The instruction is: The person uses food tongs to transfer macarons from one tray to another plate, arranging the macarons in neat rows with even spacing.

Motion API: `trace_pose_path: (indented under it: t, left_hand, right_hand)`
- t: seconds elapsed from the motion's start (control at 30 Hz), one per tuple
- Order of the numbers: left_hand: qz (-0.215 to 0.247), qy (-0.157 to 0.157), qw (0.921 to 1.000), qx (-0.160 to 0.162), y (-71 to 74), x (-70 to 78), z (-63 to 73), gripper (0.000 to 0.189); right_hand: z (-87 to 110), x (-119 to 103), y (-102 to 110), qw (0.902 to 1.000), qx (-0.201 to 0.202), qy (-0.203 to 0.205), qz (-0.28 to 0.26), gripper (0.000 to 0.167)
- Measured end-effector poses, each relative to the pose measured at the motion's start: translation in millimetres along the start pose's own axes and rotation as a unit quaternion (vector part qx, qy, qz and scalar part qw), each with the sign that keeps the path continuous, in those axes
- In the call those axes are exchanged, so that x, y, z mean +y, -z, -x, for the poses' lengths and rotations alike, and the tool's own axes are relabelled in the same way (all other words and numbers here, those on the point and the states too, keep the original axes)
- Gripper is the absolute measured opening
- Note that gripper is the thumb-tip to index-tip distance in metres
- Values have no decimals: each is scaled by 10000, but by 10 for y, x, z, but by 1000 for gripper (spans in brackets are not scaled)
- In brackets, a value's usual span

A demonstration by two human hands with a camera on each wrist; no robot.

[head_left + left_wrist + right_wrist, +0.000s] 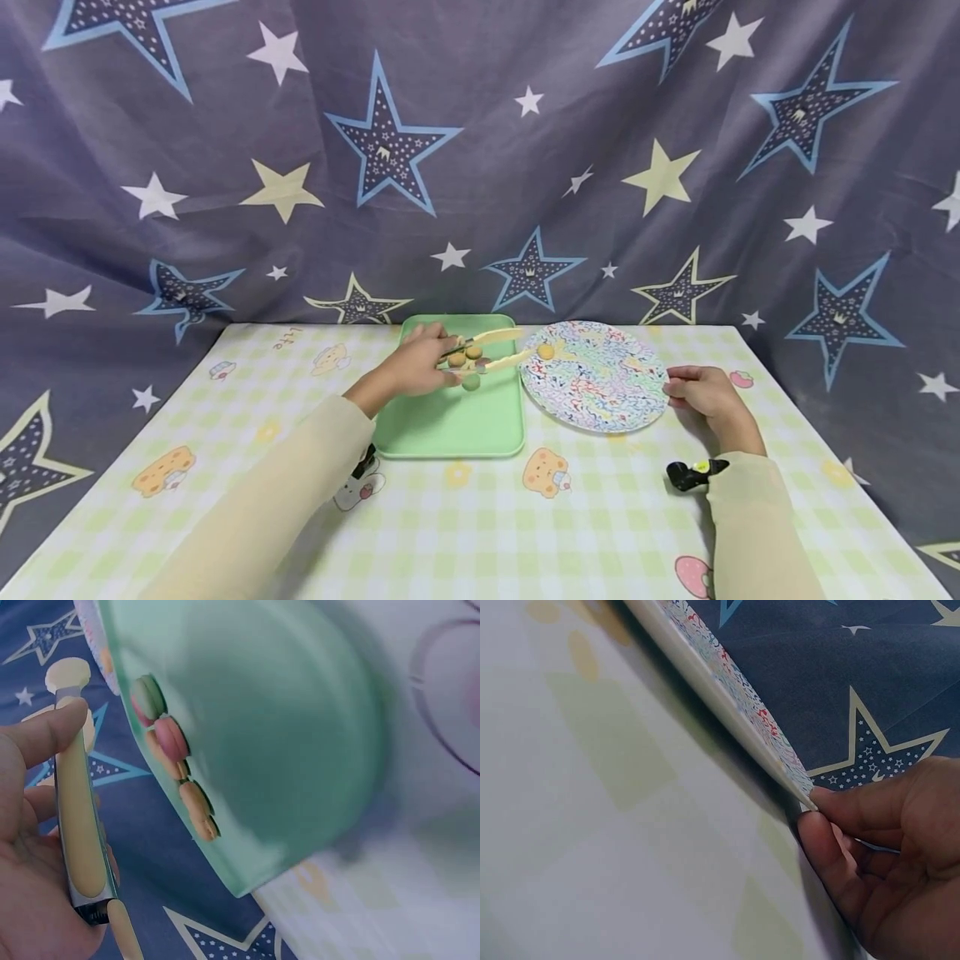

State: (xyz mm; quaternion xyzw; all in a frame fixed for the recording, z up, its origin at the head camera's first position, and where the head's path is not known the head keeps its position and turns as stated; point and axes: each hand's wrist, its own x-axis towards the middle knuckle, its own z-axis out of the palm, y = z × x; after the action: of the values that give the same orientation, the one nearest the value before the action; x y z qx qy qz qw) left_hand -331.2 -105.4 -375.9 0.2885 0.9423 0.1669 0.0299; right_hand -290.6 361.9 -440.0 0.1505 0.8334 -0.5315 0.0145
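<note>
In the head view my left hand (422, 360) grips a pair of yellow tongs (497, 337) over the green tray, its arms spread apart. The left wrist view shows the tongs (81, 817) held between thumb and fingers. Several macarons, including an orange one (456, 359) and a green one (471, 382), lie on the tray below; a pink one (172, 739) shows in the left wrist view. A yellow-orange macaron (546, 352) is at the left part of the colourfully speckled round plate (600, 392), just beyond the tong tips. My right hand (705, 396) pinches the plate's right rim between thumb and finger.
The green tray (450, 433) stands left of the plate, their edges close together. A checked cloth (480, 542) with cartoon prints covers the table. Behind hangs a dark curtain (480, 208) with stars. A black wrist device (693, 475) is at the right sleeve.
</note>
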Motion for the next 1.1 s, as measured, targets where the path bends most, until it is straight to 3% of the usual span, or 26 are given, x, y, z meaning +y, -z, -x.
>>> trace_pose_path:
  t: [0.23,0.47,0.77,1.1]
  left_hand:
    - [-209,-233,9988,366,-47,-106,221,69]
    - [-221,-454,9948,886,-55,-352,499,67]
    - [-125,-238,9954,919,-1,-640,776,72]
    - [-90,-184,9962,851,8,-816,920,69]
  right_hand:
    - [10,-18,-1,9999,18,12,-116,46]
    - [2,-21,-4,9999,50,-21,-143,46]
    - [-4,-9,16,9998,139,-92,-99,45]
    - [-5,5,9,9999,78,9,-78,45]
